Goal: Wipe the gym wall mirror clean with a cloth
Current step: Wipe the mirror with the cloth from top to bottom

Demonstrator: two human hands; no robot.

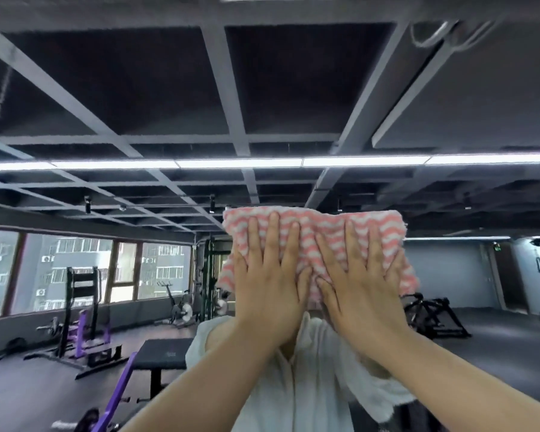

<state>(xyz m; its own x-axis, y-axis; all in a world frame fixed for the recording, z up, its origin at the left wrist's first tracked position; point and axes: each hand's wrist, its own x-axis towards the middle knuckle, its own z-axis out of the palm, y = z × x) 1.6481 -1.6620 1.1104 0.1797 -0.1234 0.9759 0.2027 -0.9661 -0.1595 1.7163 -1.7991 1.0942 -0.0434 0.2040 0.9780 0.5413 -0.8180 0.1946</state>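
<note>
Hands (312, 288) flat, hiding cloth (384, 226) middle

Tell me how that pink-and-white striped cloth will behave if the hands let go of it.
The cloth looks soft and floppy: it bunches between the flat left hand and right hand. It is probably light, held by palm pressure alone. Released, it would likely slide down the mirror.

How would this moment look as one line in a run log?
step: wiping | left hand: flat on cloth | right hand: flat on cloth | cloth: pressed against mirror | hands: side by side
</note>
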